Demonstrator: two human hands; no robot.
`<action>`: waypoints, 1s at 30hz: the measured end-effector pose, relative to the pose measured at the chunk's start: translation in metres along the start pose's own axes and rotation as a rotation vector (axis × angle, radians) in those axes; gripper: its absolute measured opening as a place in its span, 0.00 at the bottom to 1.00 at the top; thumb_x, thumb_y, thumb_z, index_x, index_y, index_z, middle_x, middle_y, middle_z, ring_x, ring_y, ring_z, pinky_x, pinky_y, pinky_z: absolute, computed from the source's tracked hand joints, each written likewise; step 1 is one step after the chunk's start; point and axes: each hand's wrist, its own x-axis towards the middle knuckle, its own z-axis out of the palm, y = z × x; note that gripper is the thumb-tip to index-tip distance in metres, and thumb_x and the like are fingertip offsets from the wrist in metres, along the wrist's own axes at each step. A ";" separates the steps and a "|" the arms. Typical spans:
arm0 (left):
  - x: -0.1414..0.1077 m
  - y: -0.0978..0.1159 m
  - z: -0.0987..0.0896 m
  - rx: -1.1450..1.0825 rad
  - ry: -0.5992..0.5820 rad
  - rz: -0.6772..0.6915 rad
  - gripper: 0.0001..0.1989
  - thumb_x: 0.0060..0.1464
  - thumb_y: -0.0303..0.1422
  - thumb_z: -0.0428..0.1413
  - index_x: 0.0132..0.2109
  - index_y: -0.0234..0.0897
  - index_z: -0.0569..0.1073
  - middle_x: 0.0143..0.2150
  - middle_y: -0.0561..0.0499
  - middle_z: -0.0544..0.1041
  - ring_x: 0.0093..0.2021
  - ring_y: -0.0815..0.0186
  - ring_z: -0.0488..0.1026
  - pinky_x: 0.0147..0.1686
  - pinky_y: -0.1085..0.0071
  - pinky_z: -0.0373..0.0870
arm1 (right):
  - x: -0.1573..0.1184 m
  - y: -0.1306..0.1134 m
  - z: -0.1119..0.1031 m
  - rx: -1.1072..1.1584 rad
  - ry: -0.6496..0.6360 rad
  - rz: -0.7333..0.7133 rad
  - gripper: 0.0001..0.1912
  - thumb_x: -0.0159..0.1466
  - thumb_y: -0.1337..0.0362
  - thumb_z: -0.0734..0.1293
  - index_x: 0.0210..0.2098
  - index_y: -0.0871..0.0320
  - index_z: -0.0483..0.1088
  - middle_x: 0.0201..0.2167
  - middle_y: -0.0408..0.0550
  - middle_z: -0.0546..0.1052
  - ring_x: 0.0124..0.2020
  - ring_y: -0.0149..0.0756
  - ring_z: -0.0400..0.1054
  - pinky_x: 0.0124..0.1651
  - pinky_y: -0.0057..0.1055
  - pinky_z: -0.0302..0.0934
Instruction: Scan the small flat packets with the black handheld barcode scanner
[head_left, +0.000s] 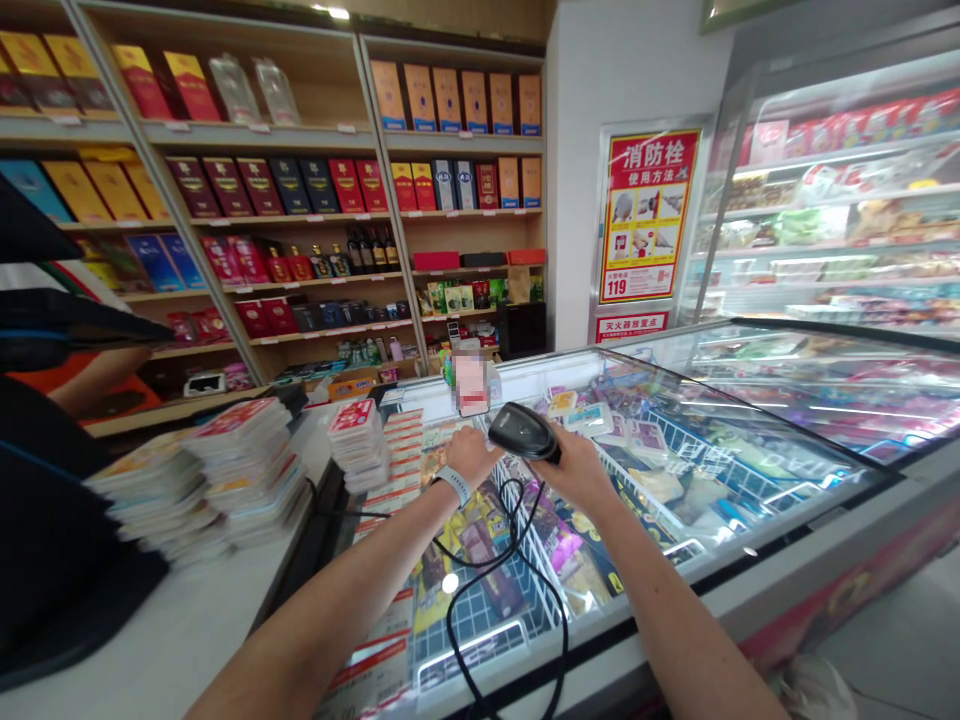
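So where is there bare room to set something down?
The white counter has a bare patch nearer than the card stacks, between the black object and freezer. The glass right of the right forearm looks free too. Crowded: the right hand holds a scanner, its cable loops below, and label strips lie beside the left hand.

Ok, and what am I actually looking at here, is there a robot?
No robot: these are a person's bare hands, in one picture from a camera worn on the head, looking forward and down. The right hand holds a black handheld scanner, whose cord hangs in loops. The left hand, with a watch on its wrist, is beside it; whether it grips anything is unclear. Below is a glass-topped freezer with packages in wire baskets. Stacks of flat packages stand on the counter at left.
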 end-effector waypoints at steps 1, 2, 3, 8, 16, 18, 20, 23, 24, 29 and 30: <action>0.000 -0.001 0.000 -0.012 0.008 0.006 0.21 0.55 0.48 0.53 0.43 0.35 0.75 0.45 0.39 0.77 0.54 0.50 0.69 0.50 0.60 0.64 | 0.000 0.000 0.000 -0.004 -0.001 0.001 0.17 0.57 0.65 0.67 0.47 0.56 0.70 0.36 0.48 0.79 0.38 0.41 0.73 0.41 0.32 0.63; 0.000 -0.002 0.000 -0.029 0.018 0.016 0.20 0.54 0.48 0.54 0.43 0.36 0.75 0.45 0.40 0.77 0.54 0.50 0.70 0.50 0.61 0.64 | 0.000 0.000 0.000 -0.004 -0.001 0.001 0.17 0.58 0.65 0.66 0.47 0.56 0.70 0.37 0.48 0.79 0.39 0.41 0.73 0.41 0.32 0.63; 0.000 -0.002 0.000 -0.048 0.028 0.027 0.19 0.53 0.47 0.54 0.43 0.36 0.75 0.44 0.41 0.78 0.53 0.51 0.70 0.50 0.61 0.64 | 0.000 0.000 0.000 -0.003 -0.001 0.001 0.17 0.58 0.65 0.66 0.47 0.57 0.70 0.37 0.49 0.79 0.39 0.41 0.73 0.42 0.32 0.63; -0.004 -0.002 0.000 -0.145 0.064 0.086 0.20 0.52 0.42 0.58 0.50 0.36 0.71 0.46 0.43 0.77 0.49 0.55 0.73 0.47 0.63 0.67 | 0.000 -0.001 0.000 0.019 -0.003 0.001 0.17 0.58 0.65 0.66 0.47 0.57 0.70 0.37 0.49 0.79 0.40 0.42 0.73 0.42 0.32 0.63; -0.020 -0.015 -0.014 -0.226 0.061 0.112 0.27 0.51 0.33 0.58 0.59 0.38 0.63 0.39 0.48 0.78 0.39 0.60 0.76 0.38 0.68 0.68 | -0.001 -0.002 -0.001 0.006 -0.007 0.012 0.17 0.58 0.64 0.66 0.48 0.55 0.70 0.38 0.48 0.79 0.40 0.42 0.73 0.43 0.33 0.64; -0.026 -0.020 -0.020 -0.220 0.053 0.103 0.28 0.51 0.32 0.58 0.59 0.39 0.64 0.36 0.50 0.78 0.37 0.60 0.76 0.36 0.69 0.68 | -0.001 -0.002 -0.001 0.002 -0.009 0.006 0.18 0.58 0.64 0.66 0.48 0.55 0.70 0.38 0.48 0.79 0.40 0.41 0.73 0.42 0.33 0.64; -0.032 -0.026 -0.026 -0.213 0.049 0.107 0.28 0.50 0.31 0.57 0.59 0.39 0.64 0.34 0.51 0.77 0.36 0.61 0.76 0.36 0.69 0.68 | -0.001 -0.001 0.000 -0.006 -0.013 -0.001 0.17 0.58 0.64 0.66 0.48 0.55 0.70 0.37 0.48 0.79 0.39 0.41 0.73 0.42 0.32 0.63; -0.040 -0.036 -0.032 -0.196 0.056 0.135 0.28 0.50 0.28 0.56 0.59 0.39 0.65 0.37 0.51 0.77 0.36 0.62 0.75 0.38 0.69 0.69 | -0.001 0.001 0.002 -0.032 -0.019 -0.002 0.16 0.58 0.63 0.66 0.46 0.56 0.70 0.36 0.48 0.79 0.39 0.41 0.73 0.41 0.31 0.63; -0.043 -0.040 -0.033 -0.200 0.059 0.149 0.27 0.50 0.26 0.55 0.59 0.39 0.65 0.39 0.50 0.78 0.36 0.63 0.75 0.38 0.69 0.69 | -0.001 0.002 0.002 -0.041 -0.019 -0.001 0.15 0.58 0.63 0.66 0.45 0.56 0.71 0.36 0.48 0.79 0.38 0.41 0.73 0.40 0.31 0.63; -0.054 -0.058 -0.037 -0.312 0.053 0.194 0.26 0.52 0.25 0.52 0.59 0.40 0.67 0.48 0.48 0.78 0.39 0.64 0.77 0.41 0.70 0.73 | -0.002 0.003 0.005 -0.043 -0.019 -0.012 0.15 0.58 0.63 0.66 0.45 0.56 0.71 0.37 0.48 0.79 0.39 0.41 0.73 0.42 0.32 0.63; -0.056 -0.060 -0.037 -0.331 0.049 0.191 0.25 0.52 0.25 0.52 0.59 0.40 0.67 0.48 0.48 0.78 0.39 0.64 0.77 0.41 0.69 0.73 | -0.002 0.004 0.005 -0.041 -0.022 -0.013 0.16 0.58 0.63 0.66 0.46 0.56 0.71 0.37 0.48 0.79 0.40 0.41 0.73 0.42 0.32 0.63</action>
